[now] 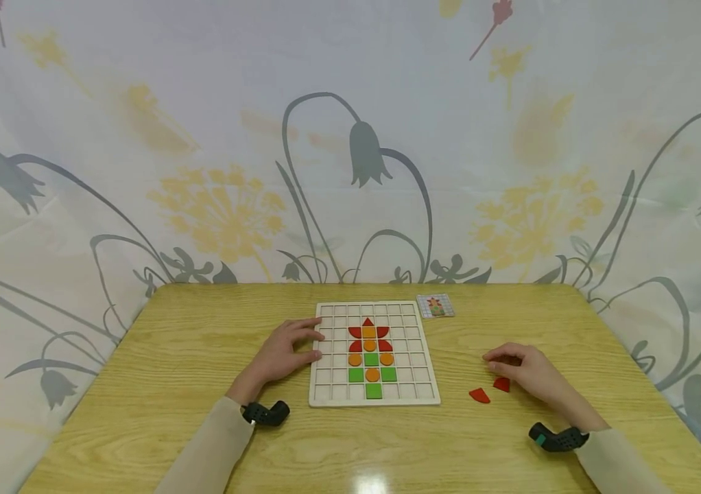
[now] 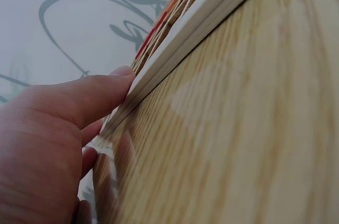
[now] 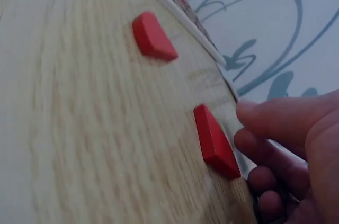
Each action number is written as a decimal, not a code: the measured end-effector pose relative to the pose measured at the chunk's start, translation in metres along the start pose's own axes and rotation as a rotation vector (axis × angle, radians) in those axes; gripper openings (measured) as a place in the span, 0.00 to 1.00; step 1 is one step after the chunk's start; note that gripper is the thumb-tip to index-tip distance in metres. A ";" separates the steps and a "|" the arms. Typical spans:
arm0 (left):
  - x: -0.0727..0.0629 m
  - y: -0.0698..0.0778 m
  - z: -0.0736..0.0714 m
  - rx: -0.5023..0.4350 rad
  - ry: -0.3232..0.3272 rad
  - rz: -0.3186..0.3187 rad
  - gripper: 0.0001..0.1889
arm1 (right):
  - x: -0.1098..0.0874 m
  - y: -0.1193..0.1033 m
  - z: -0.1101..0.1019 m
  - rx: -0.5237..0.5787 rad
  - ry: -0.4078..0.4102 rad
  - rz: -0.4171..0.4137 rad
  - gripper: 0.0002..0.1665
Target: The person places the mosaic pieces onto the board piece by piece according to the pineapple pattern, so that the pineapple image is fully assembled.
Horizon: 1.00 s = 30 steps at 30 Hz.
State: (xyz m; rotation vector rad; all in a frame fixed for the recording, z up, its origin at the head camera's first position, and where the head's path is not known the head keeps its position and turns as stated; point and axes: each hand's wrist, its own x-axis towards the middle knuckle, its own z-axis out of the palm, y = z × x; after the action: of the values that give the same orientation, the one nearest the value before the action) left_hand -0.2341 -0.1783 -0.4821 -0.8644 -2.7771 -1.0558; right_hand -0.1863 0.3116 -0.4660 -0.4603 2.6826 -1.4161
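Observation:
A white grid board (image 1: 332,400) lies mid-table with flat orange, green and red pieces set in its squares. My left hand (image 1: 284,350) rests at the board's left edge; in the left wrist view the thumb (image 2: 108,89) touches the edge from above. Off to the right, my right hand (image 1: 532,374) hovers with fingers loosely bent, and nothing shows between thumb and fingers. Two red quarter-circle pieces lie by it: the nearer piece (image 1: 501,384) is just under the thumb and apart from it in the right wrist view, the other piece (image 1: 479,395) farther left.
A small picture card (image 1: 435,306) lies beyond the board's top right corner, showing a coloured figure on a grid. Behind the wooden table (image 1: 202,329) hangs a flower-printed cloth (image 1: 227,137). A black camera band (image 1: 264,414) is on each wrist.

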 end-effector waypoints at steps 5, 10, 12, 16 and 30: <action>0.000 0.002 -0.001 0.007 0.000 -0.009 0.16 | 0.001 0.009 -0.008 -0.070 -0.107 -0.063 0.12; 0.000 0.002 0.000 0.013 0.003 0.002 0.16 | 0.000 0.011 -0.021 -0.048 -0.272 -0.180 0.15; 0.000 0.002 0.000 0.011 0.005 0.009 0.16 | 0.000 0.013 -0.025 -0.001 -0.327 -0.178 0.17; 0.000 0.002 0.000 0.008 0.008 0.010 0.16 | 0.003 0.016 -0.029 0.045 -0.374 -0.167 0.16; 0.000 0.003 0.000 0.016 0.008 -0.007 0.16 | 0.002 0.010 -0.023 -0.032 -0.214 -0.142 0.11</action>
State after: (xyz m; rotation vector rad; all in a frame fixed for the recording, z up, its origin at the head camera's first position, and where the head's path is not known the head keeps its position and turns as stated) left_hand -0.2331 -0.1764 -0.4806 -0.8479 -2.7802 -1.0345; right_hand -0.1952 0.3351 -0.4609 -0.7716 2.5483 -1.2745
